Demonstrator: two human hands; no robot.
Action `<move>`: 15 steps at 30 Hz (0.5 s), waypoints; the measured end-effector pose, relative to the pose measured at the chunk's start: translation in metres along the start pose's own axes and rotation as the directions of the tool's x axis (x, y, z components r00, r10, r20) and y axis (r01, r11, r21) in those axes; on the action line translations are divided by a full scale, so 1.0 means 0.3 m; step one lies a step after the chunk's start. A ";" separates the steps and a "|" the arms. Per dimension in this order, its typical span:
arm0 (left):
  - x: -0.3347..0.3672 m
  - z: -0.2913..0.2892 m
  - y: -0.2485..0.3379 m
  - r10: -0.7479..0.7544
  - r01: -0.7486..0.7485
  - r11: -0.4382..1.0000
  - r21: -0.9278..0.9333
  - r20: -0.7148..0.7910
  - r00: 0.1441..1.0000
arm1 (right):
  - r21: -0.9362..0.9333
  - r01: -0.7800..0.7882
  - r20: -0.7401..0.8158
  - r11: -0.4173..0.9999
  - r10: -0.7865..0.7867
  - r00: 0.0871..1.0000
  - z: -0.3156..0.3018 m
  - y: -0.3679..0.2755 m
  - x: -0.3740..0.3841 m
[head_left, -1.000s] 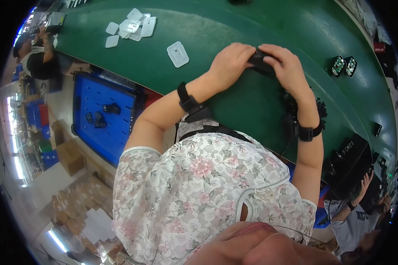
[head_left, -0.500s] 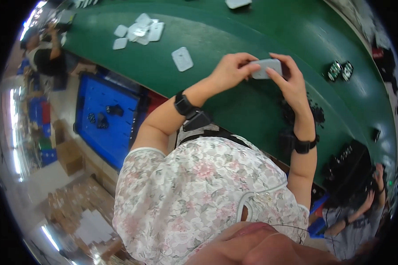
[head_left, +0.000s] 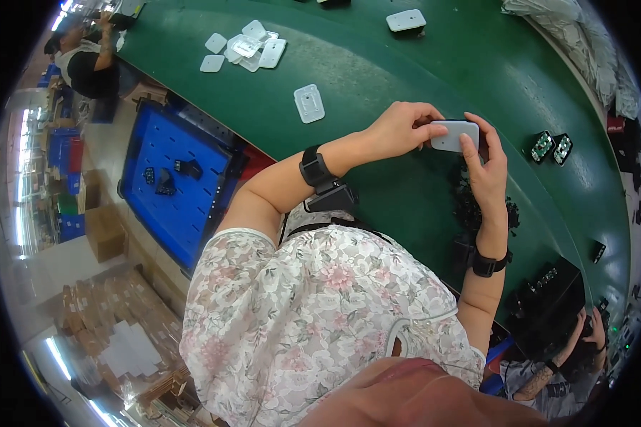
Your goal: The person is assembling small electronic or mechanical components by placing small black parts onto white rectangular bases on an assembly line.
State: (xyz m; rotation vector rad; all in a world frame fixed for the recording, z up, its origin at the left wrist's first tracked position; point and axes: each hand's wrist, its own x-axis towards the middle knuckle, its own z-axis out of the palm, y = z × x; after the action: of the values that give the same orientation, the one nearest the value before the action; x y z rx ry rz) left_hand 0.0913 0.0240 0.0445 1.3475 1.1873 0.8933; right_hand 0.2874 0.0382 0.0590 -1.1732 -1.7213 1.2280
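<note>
Above the green table (head_left: 377,188), both my hands hold a pale grey rounded plastic case (head_left: 449,142) with a dark edge along its far side. My left hand (head_left: 406,132) grips the case's left end, thumb on top. My right hand (head_left: 488,171) closes round the right end, its thumb pressed on the face and its fingers behind. What lies under the case is hidden. To the left of my hands lies a single white cover plate (head_left: 309,104). Beside my right wrist is a heap of small black parts (head_left: 511,215), partly covered by my arm.
A pile of white covers (head_left: 246,47) lies far left, another white cover (head_left: 406,20) farther back. Two black cases with green circuit boards (head_left: 551,148) sit to the right. A black bin (head_left: 552,302) stands near a co-worker's hands (head_left: 591,331). A blue tray (head_left: 171,213) is at left.
The whole view has shifted, so most things sit lower and farther right. The case's pale face now shows more fully. Both hands keep their hold; the co-worker's hands at right have come down.
</note>
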 end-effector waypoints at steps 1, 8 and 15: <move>0.007 0.010 -0.003 0.029 -0.029 1.000 0.010 0.017 0.999 | -0.058 0.031 -0.006 0.998 -0.032 0.999 -0.009 -0.001 -0.005; 0.210 0.021 -0.042 0.069 -0.060 0.990 0.130 -0.067 0.995 | -0.093 0.030 -0.271 0.995 -0.054 0.961 -0.030 0.023 -0.011; 0.689 -0.226 -0.358 -0.132 0.090 0.981 -0.169 -0.260 0.956 | -0.188 0.013 -0.358 0.982 -0.081 0.930 -0.133 -0.017 -0.069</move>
State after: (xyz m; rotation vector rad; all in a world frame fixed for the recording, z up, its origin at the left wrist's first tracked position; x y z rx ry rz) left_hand 0.0541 0.2320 -0.0749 1.0443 1.3574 1.0902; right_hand 0.3292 0.0304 0.0751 -1.3625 -1.5902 0.7726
